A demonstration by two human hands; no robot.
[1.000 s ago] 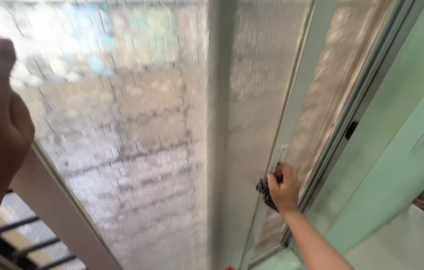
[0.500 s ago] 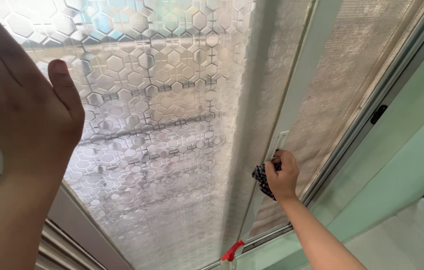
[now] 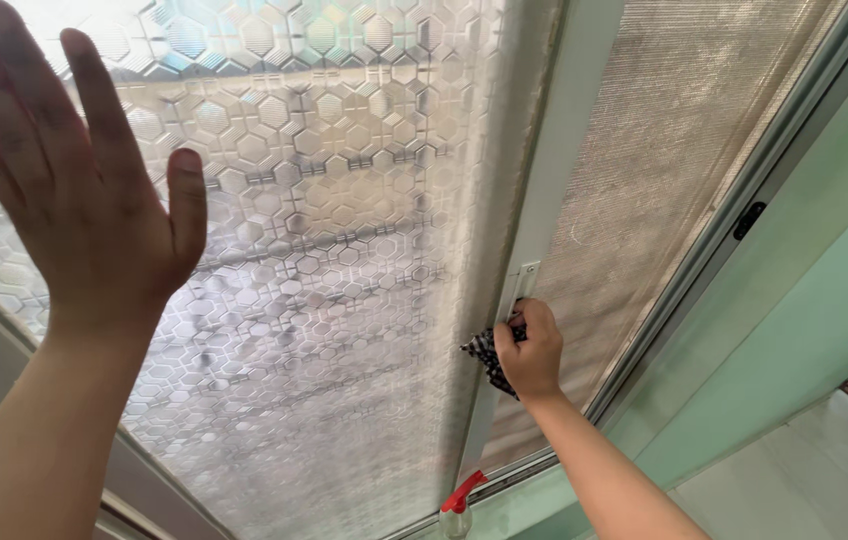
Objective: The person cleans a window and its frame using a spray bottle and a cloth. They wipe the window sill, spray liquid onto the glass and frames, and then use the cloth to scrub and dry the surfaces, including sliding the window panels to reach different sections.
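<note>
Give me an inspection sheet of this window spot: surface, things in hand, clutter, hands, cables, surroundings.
Surface: patterned glass pane with a hexagon texture, dull and smudged in places; white window frame runs beside it.
Job's things: dark patterned cloth, bunched in the right hand against the frame, just below a small latch plate.
Clutter: spray bottle with a red trigger at the sill, only its top in view.
Hands: left hand open, fingers spread, in front of the glass; contact cannot be told. Right hand closed on the cloth.
Cables: nothing seen.
Surroundings: mesh screen right of the frame, pale green wall, light floor below.
</note>
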